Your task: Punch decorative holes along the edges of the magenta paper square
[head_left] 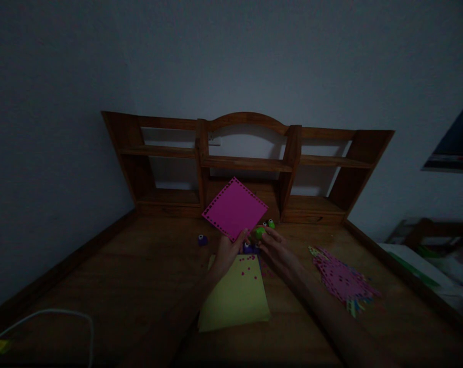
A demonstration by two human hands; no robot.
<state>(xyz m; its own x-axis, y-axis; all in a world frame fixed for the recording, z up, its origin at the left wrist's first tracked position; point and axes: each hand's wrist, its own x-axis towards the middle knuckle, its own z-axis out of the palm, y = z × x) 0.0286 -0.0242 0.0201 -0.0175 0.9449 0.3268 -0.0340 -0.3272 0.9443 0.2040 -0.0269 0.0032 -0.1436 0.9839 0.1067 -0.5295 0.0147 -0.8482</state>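
My left hand [227, 253] is closed on the bottom corner of a pink sheet of paper [235, 208], tilted up like a diamond. Small punched holes run along its upper edges and its lower left edge. Beside the lower right edge, my right hand [275, 248] grips a small green paper punch [259, 232]; whether it touches the paper I cannot tell. Below the hands lies a stack of yellow paper [237, 296] with tiny pink cut-outs [249, 268] scattered on top. Purple punches [248, 248] sit just behind the stack, partly covered by my hands.
Another purple punch [202, 239] stands to the left, and a green one [271, 223] farther back. A pile of punched paper pieces [344, 278] lies at the right. A wooden shelf unit [250, 163] closes the desk's back. A white cable [63, 311] curves at the lower left.
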